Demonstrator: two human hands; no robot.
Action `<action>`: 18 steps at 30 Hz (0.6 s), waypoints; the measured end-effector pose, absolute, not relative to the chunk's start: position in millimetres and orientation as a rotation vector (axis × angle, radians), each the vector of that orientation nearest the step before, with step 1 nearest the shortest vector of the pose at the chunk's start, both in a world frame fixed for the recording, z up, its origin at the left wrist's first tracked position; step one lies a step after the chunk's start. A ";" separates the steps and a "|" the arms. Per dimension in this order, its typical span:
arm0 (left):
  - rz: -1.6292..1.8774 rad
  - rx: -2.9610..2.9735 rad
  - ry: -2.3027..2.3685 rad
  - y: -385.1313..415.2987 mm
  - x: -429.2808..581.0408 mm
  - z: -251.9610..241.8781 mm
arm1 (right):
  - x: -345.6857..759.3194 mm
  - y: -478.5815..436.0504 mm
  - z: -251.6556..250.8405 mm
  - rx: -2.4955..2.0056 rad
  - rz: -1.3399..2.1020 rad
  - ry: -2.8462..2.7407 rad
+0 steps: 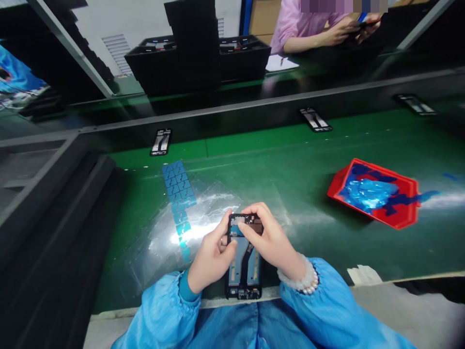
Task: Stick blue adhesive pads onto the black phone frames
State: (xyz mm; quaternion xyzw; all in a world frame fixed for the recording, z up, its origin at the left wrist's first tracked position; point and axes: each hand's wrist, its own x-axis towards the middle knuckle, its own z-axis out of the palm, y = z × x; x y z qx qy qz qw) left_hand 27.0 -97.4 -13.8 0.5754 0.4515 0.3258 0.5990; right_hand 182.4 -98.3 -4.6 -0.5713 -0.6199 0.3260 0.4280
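Observation:
A black phone frame point(244, 271) with its inner parts showing lies on the green mat at the near edge. My left hand point(210, 257) grips its left side, fingers curled, thumb up by the top corner. My right hand point(271, 240) covers the top right, fingers bent, with the index fingertip pressing onto a small blue piece near the top of the frame. A clear plastic sheet point(170, 242) carrying a strip of blue stickers point(178, 191) lies just left of my hands.
A red tray point(399, 220) holding blue film scraps sits at the right. Three more phone frames point(161, 141) point(315, 119) point(415, 103) lie along the far belt. Black bins point(199, 55) stand behind. Another person's hands point(348, 29) work across the line.

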 end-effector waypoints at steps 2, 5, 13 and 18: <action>0.808 1.307 1.054 -96.5 28.5 -15.5 | 182.4 -103.0 -4.9 -1.421 0.513 -1.665; 0.867 1.287 1.091 -95.7 30.7 -17.4 | 179.5 -109.4 -2.8 -1.379 0.129 -1.912; 0.928 1.332 1.174 -97.2 30.5 -14.3 | 173.3 -105.2 6.5 -1.256 -0.178 -2.251; 0.942 1.294 1.116 -98.4 33.9 -13.6 | 168.6 -103.6 -2.1 -1.359 -0.134 -2.078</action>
